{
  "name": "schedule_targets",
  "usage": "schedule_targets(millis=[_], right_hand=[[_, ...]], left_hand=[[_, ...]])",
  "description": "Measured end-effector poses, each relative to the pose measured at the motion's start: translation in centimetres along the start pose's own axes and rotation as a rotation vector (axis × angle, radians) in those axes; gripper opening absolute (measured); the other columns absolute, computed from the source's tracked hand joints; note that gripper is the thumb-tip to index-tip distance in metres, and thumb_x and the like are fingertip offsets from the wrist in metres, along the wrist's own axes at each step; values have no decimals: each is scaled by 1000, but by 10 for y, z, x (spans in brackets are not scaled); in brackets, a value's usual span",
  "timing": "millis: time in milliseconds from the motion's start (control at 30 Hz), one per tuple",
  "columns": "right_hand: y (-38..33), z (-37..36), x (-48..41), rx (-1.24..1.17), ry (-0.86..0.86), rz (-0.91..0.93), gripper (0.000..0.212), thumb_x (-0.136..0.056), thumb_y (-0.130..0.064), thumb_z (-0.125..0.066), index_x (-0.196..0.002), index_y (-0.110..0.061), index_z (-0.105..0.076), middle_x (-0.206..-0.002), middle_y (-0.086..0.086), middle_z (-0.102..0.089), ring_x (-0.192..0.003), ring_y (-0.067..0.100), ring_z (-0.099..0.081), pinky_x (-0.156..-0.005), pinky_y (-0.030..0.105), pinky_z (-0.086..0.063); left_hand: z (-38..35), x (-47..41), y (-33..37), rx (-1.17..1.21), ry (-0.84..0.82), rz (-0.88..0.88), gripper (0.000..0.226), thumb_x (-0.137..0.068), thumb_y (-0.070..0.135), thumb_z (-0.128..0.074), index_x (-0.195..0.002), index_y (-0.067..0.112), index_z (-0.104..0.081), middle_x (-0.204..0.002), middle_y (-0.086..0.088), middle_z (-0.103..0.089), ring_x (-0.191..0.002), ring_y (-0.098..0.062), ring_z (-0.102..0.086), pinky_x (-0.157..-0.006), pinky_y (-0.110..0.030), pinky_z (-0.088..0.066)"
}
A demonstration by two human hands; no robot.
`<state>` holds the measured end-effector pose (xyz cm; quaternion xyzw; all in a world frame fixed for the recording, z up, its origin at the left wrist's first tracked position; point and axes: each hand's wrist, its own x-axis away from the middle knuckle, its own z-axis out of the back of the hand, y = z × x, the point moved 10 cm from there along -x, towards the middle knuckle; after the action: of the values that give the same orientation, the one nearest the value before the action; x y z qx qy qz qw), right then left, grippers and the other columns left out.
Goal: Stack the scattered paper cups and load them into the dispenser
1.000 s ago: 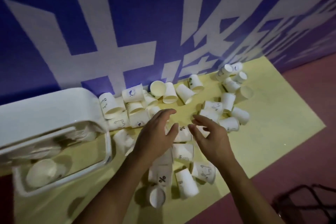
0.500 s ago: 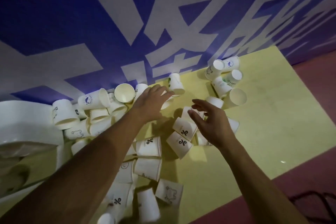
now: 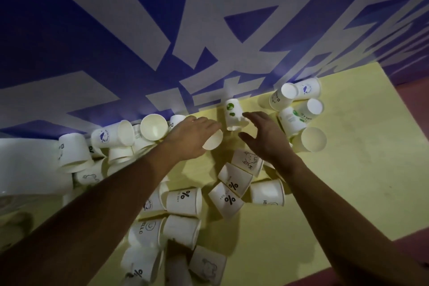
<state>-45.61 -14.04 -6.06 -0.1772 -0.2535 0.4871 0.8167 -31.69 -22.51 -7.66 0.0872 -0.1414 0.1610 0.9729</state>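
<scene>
Likely featherweight and easily crushed, the paper cups (image 3: pixel 183 201) lie scattered on the yellow surface (image 3: pixel 348 193); pinch near the stiffer rim (walls dent). The left hand (image 3: pixel 192 139) drapes its fingers over a tipped cup (image 3: pixel 212 140), grip unclear; the right hand (image 3: pixel 264 139) spreads its fingers beside the green-printed cup (image 3: pixel 232 114).

Likely an event space: a huge blue wall banner with white lettering (image 3: pixel 116 30) behind a pale yellow surface (image 3: pixel 359 181), dark red floor (image 3: pixel 417 109) beside.
</scene>
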Motion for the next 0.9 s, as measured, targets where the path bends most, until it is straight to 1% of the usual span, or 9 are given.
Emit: schedule_targets(millis=[133, 233, 300, 400, 533, 600, 700, 800, 900], right_hand=[[14, -22, -29, 110, -7, -172, 82, -79, -61, -76, -146, -25, -45, -137, 3, -59, -115, 27, -60, -86, 39, -51], [28, -43, -34, 94, 8, -325, 86, -71, -76, -71, -133, -24, -42, -121, 2, -62, -105, 27, -60, -88, 47, -55], [33, -49, -34, 51, 44, -387, 79, -74, -76, -69, -125, -21, -43, -114, 3, -63, -100, 27, -61, -87, 51, -55], [34, -45, -30, -64, 141, -390, 66, -78, -60, -73, -122, -20, -43, -111, 4, -62, -97, 29, -62, -83, 52, -57], [11, -21, -10, -237, 262, -232, 72, -79, -34, -82, -136, -19, -40, -124, 6, -54, -103, 22, -56, -84, 46, -58], [-9, -7, 6, -240, 277, -120, 77, -80, -28, -84, -144, -18, -41, -133, 7, -48, -106, 15, -50, -86, 38, -58], [-36, 7, 34, -285, 260, -54, 85, -82, -33, -84, -152, -28, -37, -141, 1, -44, -113, 14, -51, -89, 32, -57], [-70, 16, 63, -317, 291, 11, 85, -79, -42, -85, -148, -30, -37, -131, -9, -47, -109, 18, -58, -84, 40, -60], [-111, 12, 88, -269, 287, 71, 81, -79, -50, -82, -147, -27, -44, -130, -8, -51, -106, 13, -56, -82, 41, -59]], left_hand=[[18, 44, -31, 771, 320, 473, 81, -67, 46, -93, -131, 38, -42, -128, 14, -59, -111, -10, -58, -89, -29, -50], [9, 76, -35, 1026, 474, 613, 82, -65, 41, -95, -127, 41, -41, -129, 18, -56, -114, -9, -56, -90, -28, -48], [3, 88, -35, 1049, 495, 631, 83, -67, 43, -94, -129, 42, -41, -131, 19, -55, -118, -10, -56, -94, -31, -48], [-3, 96, -33, 1046, 479, 643, 83, -68, 46, -92, -134, 42, -41, -134, 21, -53, -122, -9, -54, -95, -30, -46], [4, 111, -31, 1049, 523, 634, 80, -71, 44, -91, -134, 42, -43, -131, 23, -54, -119, -6, -54, -89, -20, -45], [7, 124, -31, 1069, 557, 639, 78, -71, 44, -90, -134, 41, -43, -131, 23, -55, -119, -8, -55, -91, -29, -50], [9, 148, -29, 1106, 579, 624, 76, -71, 44, -91, -132, 42, -45, -128, 24, -57, -119, -10, -57, -95, -40, -53], [15, 180, -29, 1123, 621, 581, 75, -70, 42, -91, -130, 41, -47, -126, 24, -58, -119, -6, -56, -96, -32, -49], [18, 219, -33, 1147, 655, 550, 74, -71, 35, -93, -131, 37, -49, -125, 25, -60, -117, -1, -57, -92, -17, -46]])
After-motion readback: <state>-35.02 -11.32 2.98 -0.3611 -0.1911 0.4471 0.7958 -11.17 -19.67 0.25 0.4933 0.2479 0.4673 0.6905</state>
